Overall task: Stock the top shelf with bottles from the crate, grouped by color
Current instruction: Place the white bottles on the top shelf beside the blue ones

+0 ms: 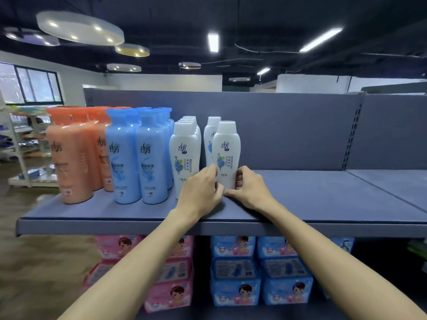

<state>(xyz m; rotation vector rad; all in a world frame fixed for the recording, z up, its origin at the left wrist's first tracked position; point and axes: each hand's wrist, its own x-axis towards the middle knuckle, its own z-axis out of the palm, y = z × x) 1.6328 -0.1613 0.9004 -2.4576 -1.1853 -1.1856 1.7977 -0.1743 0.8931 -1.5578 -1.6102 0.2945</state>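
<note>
On the grey-blue top shelf (323, 204) stand orange bottles (71, 158) at the left, blue bottles (136, 155) beside them, then a row of white bottles (184, 155). A second white row starts to the right, with one white bottle (211, 137) behind the front white bottle (226, 148). My left hand (201, 190) and my right hand (249, 188) grip the base of that front white bottle from either side, fingers curled round it. The bottle stands upright on the shelf. The crate is out of view.
The shelf stretches bare to the right of the white bottles, up to a perforated upright (351, 139) in the back panel. Below the shelf sit pink packs (171, 285) and blue packs (261, 280). A white rack (25, 144) stands far left across the aisle.
</note>
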